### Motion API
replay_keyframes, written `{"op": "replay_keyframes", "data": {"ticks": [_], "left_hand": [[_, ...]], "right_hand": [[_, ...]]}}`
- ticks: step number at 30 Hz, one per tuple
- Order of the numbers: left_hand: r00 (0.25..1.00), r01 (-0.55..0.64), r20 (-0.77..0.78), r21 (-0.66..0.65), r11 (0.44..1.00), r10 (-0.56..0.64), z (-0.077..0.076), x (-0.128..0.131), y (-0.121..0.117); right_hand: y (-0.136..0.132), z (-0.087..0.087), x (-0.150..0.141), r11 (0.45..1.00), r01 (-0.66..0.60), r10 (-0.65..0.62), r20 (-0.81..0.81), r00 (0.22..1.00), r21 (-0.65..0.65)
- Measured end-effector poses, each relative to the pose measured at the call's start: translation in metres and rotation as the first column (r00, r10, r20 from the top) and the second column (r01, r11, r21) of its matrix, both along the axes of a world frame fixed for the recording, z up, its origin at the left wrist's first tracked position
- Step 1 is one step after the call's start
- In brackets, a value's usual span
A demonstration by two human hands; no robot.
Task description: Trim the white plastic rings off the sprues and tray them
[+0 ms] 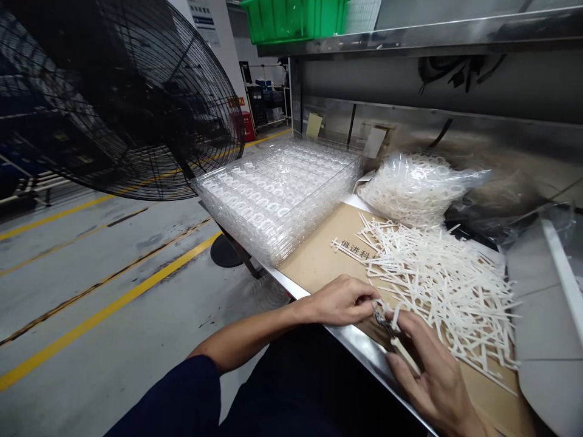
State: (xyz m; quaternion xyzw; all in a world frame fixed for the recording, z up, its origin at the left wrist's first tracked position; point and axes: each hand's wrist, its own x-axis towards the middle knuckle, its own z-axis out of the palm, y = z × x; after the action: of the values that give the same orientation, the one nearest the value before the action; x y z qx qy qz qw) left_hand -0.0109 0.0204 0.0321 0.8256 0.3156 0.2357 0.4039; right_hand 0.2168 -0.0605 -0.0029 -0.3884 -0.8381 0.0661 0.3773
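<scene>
Lower right: your right hand (435, 367) grasps one plier-like tool (405, 357); left hand (344, 300) pinches one white piece (379, 301).

I count one left hand (348, 301), one right hand (432, 367) and one cream-handled tool (405, 357). White plastic strips (446, 285) run too many to count, in one heap; there's one bag (410, 191), one tray stack (314, 233), one fan (132, 109), one green crate (296, 21).

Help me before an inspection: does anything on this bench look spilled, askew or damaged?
Nothing looks clearly damaged. The untidiest spot is the heap of white plastic pieces lying crisscrossed on the brown cardboard, unlike the orderly rows in the clear trays.
</scene>
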Motion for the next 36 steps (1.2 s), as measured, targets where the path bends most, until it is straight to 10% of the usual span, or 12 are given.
{"op": "replay_keyframes", "data": {"ticks": [12, 20, 30, 36], "left_hand": [[0.999, 0.043, 0.016, -0.040, 0.998, -0.042, -0.002, -0.007, 0.000], [0.959, -0.129, 0.254, -0.011, 0.992, 0.127, -0.016, -0.001, -0.012], [0.857, -0.364, 0.438, 0.142, 0.921, 0.271, -0.025, 0.003, -0.015], [0.789, -0.525, 0.441, 0.123, 0.842, 0.428, -0.030, -0.001, -0.010]], "right_hand": [[-0.003, -0.001, 0.002, 0.990, 0.005, -0.008, -0.024, 1.000, -0.140], [-0.004, -0.003, 0.007, 0.967, 0.070, -0.119, -0.195, 0.974, -0.245], [0.006, 0.040, -0.010, 0.823, -0.092, -0.140, -0.358, 0.923, -0.560], [0.021, 0.033, -0.011, 0.699, -0.307, -0.088, -0.504, 0.859, -0.646]]}}
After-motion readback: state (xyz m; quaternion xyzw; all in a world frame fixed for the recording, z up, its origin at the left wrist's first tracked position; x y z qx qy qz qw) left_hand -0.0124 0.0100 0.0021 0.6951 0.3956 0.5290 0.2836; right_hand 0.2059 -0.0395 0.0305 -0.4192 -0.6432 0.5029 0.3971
